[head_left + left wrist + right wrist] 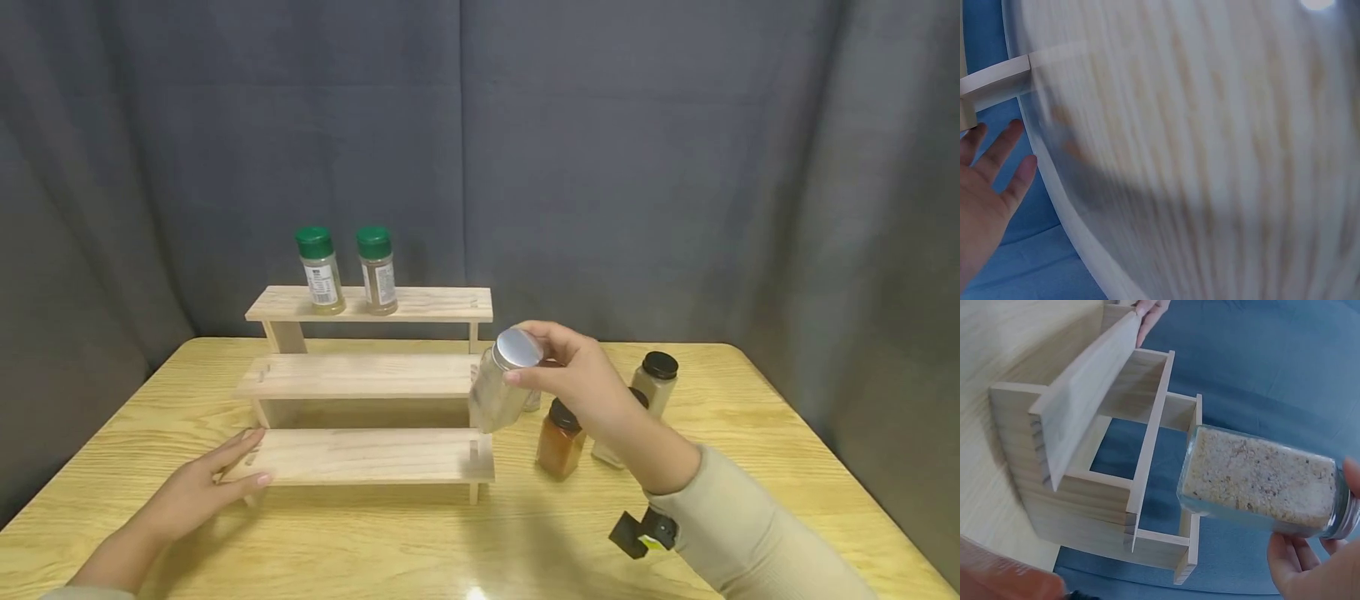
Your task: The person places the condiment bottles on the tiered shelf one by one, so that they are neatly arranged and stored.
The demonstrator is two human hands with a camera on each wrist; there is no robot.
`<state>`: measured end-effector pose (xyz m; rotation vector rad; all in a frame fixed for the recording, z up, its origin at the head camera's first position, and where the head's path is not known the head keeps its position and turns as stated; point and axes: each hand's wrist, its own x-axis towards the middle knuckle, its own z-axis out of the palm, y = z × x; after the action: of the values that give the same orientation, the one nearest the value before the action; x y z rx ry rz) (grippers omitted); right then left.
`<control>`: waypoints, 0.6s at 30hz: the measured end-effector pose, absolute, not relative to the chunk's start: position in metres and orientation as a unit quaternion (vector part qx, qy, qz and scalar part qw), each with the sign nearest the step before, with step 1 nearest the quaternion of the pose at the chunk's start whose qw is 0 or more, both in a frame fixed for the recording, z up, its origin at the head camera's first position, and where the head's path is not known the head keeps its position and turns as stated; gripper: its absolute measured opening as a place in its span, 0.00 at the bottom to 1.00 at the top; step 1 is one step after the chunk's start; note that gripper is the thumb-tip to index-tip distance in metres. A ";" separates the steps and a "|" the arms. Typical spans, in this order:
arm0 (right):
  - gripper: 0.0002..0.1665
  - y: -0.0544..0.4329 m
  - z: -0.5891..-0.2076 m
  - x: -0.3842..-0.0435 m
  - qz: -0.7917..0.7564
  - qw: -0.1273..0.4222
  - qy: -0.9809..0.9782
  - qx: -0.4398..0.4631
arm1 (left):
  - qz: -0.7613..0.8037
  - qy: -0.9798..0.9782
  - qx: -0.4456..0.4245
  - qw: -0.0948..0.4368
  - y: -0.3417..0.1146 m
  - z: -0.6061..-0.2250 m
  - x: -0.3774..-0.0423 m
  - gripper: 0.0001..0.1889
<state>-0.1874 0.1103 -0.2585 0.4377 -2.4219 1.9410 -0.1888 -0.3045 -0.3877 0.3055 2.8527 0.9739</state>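
My right hand (581, 375) grips a square glass jar (1260, 478) by its silver lid (519, 348), tilted in the air beside the right ends of the rack's shelves. Pale, speckled seasoning fills most of it in the right wrist view. The wooden three-tier rack (367, 456) stands on the table. At the left end of its bottom shelf rests my left hand (191, 496), fingers extended, thumb along the front edge. Two green-capped spice bottles, one on the left (321, 275) and one on the right (377, 275), stand upright on the top shelf.
Right of the rack, under and beside my right forearm, stand a black-lidded jar of orange spice (559, 442) and a taller black-lidded jar (656, 382). Another black-lidded jar (609, 454) is partly hidden by the arm. Grey curtains (600, 167) surround the wooden table (360, 550).
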 end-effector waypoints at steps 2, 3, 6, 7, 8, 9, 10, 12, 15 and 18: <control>0.27 0.107 -0.256 -0.193 0.627 0.011 -0.767 0.136 | 0.322 0.940 0.101 0.053 -0.304 -0.388 -0.188 0.36; 0.27 0.105 -0.254 -0.196 0.631 0.014 -0.764 0.133 | 0.322 0.940 0.102 0.052 -0.304 -0.388 -0.188 0.36; 0.27 0.100 -0.250 -0.204 0.639 0.019 -0.759 0.128 | 0.321 0.941 0.101 0.046 -0.304 -0.388 -0.188 0.36; 0.27 0.098 -0.249 -0.207 0.640 0.020 -0.757 0.126 | 0.319 0.942 0.101 0.043 -0.304 -0.388 -0.188 0.36; 0.27 0.097 -0.247 -0.210 0.641 0.022 -0.757 0.125 | 0.318 0.942 0.100 0.043 -0.304 -0.388 -0.188 0.36; 0.27 0.095 -0.246 -0.212 0.644 0.022 -0.755 0.126 | 0.318 0.942 0.100 0.041 -0.304 -0.389 -0.188 0.36; 0.27 0.094 -0.245 -0.215 0.645 0.022 -0.754 0.127 | 0.317 0.942 0.099 0.040 -0.304 -0.389 -0.188 0.36; 0.26 0.091 -0.244 -0.220 0.647 0.024 -0.752 0.129 | 0.317 0.942 0.099 0.037 -0.304 -0.389 -0.188 0.36; 0.26 0.087 -0.242 -0.226 0.645 0.030 -0.751 0.138 | 0.318 0.942 0.098 0.035 -0.304 -0.389 -0.187 0.36; 0.25 0.083 -0.239 -0.232 0.641 0.037 -0.752 0.150 | 0.318 0.942 0.100 0.034 -0.304 -0.390 -0.187 0.36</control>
<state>-0.2318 0.0834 -0.2392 0.4605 -2.3089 1.9677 -0.1867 -0.3044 -0.3901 0.3090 2.8968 0.9783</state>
